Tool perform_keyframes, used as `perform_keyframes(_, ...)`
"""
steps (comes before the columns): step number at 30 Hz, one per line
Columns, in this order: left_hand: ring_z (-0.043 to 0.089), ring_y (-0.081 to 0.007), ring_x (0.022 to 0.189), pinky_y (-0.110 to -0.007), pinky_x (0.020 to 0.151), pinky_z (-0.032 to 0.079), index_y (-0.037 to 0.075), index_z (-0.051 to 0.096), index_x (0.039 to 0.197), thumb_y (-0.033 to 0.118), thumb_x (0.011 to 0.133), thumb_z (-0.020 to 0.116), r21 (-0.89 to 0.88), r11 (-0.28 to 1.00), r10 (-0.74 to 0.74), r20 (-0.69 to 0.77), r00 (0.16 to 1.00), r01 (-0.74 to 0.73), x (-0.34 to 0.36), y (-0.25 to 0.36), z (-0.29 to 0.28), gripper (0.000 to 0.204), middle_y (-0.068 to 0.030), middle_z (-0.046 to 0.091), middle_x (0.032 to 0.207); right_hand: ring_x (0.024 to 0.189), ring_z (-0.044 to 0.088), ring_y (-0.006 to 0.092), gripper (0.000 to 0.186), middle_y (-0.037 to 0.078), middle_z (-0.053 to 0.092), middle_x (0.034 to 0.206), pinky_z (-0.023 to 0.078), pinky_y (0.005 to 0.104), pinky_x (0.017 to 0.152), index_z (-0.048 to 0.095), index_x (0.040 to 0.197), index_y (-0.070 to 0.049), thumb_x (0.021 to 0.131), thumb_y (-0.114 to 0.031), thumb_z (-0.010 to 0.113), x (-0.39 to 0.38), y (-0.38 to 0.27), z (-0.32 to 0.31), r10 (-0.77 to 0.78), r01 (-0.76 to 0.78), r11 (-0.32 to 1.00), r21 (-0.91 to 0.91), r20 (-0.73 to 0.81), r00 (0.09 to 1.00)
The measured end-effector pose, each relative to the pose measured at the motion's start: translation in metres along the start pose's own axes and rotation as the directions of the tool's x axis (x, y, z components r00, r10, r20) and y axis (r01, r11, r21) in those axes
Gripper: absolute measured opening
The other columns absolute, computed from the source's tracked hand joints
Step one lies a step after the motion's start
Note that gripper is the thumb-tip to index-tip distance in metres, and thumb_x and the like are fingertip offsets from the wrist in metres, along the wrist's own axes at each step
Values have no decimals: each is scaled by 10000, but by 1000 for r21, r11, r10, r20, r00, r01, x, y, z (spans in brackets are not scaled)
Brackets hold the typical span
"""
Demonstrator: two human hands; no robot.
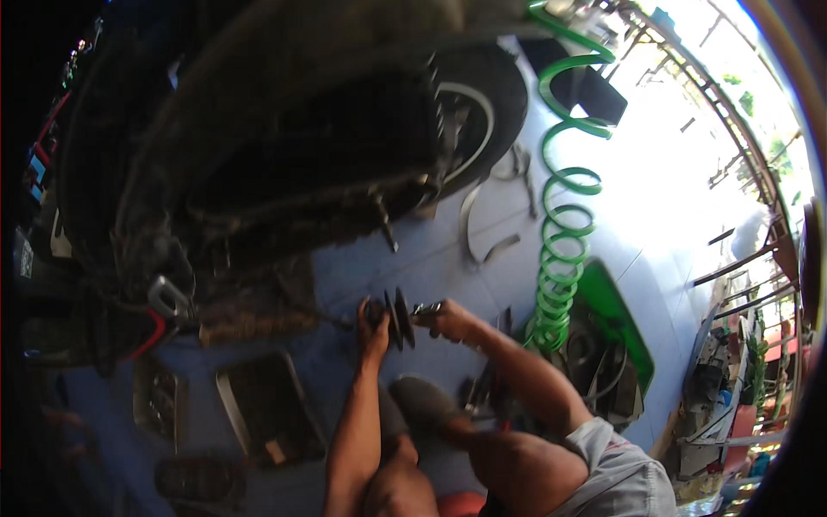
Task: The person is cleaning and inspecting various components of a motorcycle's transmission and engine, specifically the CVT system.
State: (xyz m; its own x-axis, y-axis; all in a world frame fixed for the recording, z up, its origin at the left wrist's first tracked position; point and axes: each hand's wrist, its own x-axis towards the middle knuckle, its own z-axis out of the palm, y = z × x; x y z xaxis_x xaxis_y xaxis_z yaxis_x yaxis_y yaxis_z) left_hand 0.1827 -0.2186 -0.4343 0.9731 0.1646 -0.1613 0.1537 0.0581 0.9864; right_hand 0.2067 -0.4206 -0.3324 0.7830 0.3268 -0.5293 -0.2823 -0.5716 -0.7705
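Note:
A dark round part made of two discs on a common axis, like a scooter drive pulley [397, 320], is held up in front of my knees. My left hand [374, 326] wraps round its left end, with the fingers closed on it. My right hand [448, 321] is closed round a small shiny metal tool [425, 309] that points at the right disc. The tool's kind is too small to make out, and I cannot tell whether its tip touches the disc.
A scooter with a rear wheel [495, 112] stands ahead and left. A green coiled air hose [564, 250] hangs at the right, above a green tray [616, 319] of parts. Curved metal strips [474, 233] lie on the blue tiled floor. A rectangular tray [271, 405] sits at the lower left.

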Motion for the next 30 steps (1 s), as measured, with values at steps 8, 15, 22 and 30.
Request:
perform_keyframes(8,529,-241,1155,-351,967,424,23,463,1330,181,865,630,-153,980,-136,-60,989,126,-32,34,3,520,-144,541,1253,799,682,210,359,136,709,832,517,360,729,717,1003,-82,850,-405,701,-39,-38,-22,-110,94,937,-337,-26,994)
perform_keyframes(15,530,-179,1196,-330,1010,419,60,439,1378,278,956,546,-500,843,-232,-3,973,200,-51,50,-30,487,-55,534,1320,941,672,337,453,184,702,970,532,419,776,698,981,-68,792,-479,727,-52,-90,-6,-81,-1,838,-546,-126,989)
perform_keyframes(22,541,-151,1173,-334,1001,438,71,474,1355,295,945,580,-858,495,-136,81,987,139,-109,92,-76,479,-70,553,1293,848,673,383,583,189,613,1071,539,472,713,493,1255,-86,797,-368,717,24,-48,15,-261,138,422,-896,26,965)
perform_keyframes(30,611,-263,1094,-408,956,506,-6,507,1301,439,1010,354,-984,176,-62,-19,998,-7,-161,115,-194,553,-156,606,1217,803,673,309,246,171,566,1164,520,448,699,586,1038,-81,835,-215,621,78,-12,25,-339,185,-131,-974,220,915)
